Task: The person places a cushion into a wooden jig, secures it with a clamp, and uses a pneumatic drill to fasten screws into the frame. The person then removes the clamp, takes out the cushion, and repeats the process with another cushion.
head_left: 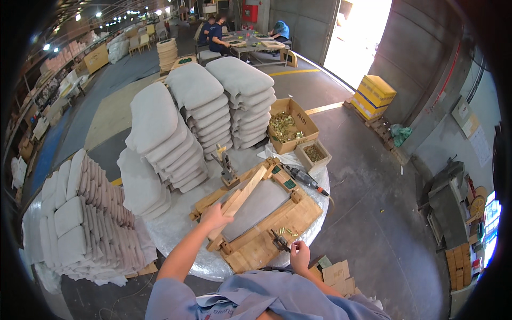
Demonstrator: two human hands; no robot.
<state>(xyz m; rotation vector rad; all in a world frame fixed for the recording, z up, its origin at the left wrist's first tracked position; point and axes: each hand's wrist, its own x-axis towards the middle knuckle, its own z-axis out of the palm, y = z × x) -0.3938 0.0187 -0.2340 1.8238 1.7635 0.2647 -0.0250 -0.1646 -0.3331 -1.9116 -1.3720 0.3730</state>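
Note:
My left hand (215, 217) is closed around the lower end of a pale wooden bar (246, 190), which slants over the left part of a wooden frame-like fixture (305, 213). Inside the fixture a light grey panel (261, 205) shows. At the near edge, my right hand (300, 256) has its fingers closed at the handle of a dark metal toggle clamp (280, 241). Several brass-coloured screws or bolts (288, 231) lie on the board beside that clamp. Another toggle clamp (227, 169) stands at the far left of the fixture.
A power screwdriver (305, 177) lies right of the fixture. Beyond it are a cardboard box (301, 128) of brass-coloured hardware and a smaller box (314, 153). Tall stacks of grey cushions (160, 128) crowd the left; more cushions (69, 213) stand lower left. People (216, 36) sit at a far table.

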